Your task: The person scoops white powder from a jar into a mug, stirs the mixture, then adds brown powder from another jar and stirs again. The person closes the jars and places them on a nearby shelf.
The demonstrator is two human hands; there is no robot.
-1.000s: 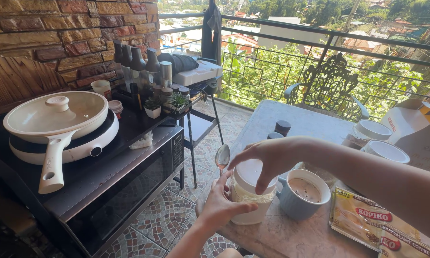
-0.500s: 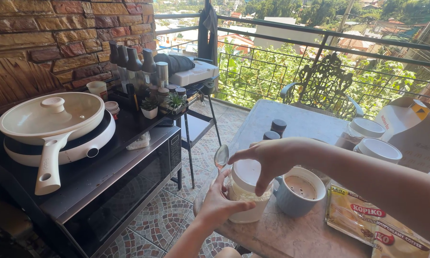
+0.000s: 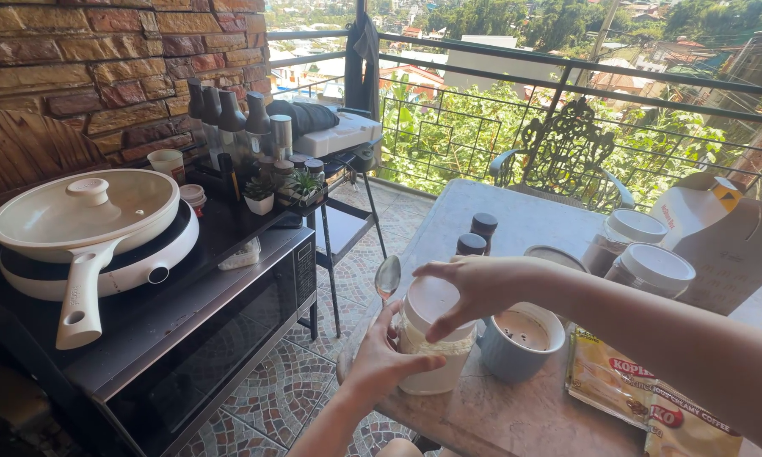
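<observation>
A clear jar (image 3: 423, 368) with a white lid (image 3: 430, 298) stands near the front left corner of a marble table (image 3: 508, 415). My left hand (image 3: 383, 362) wraps around the jar's side and also holds a metal spoon (image 3: 388, 276), bowl upward. My right hand (image 3: 481, 286) rests on the lid with fingers curled over its rim. Beside the jar stands a light blue mug (image 3: 516, 345) holding brown powder.
Yellow sachets (image 3: 652, 406) lie at the table's right. Two white-lidded jars (image 3: 643, 254), two small dark-capped bottles (image 3: 477, 235) and a white carton (image 3: 728, 233) stand behind. On the left a dark cabinet carries a cream lidded pan (image 3: 80, 220). A railing (image 3: 567, 63) and an ornate chair (image 3: 571, 156) are beyond.
Both hands stay on the jar; my right hand's fingers have shifted slightly around the lid. The view has drifted a little, so everything sits slightly lower and left.
</observation>
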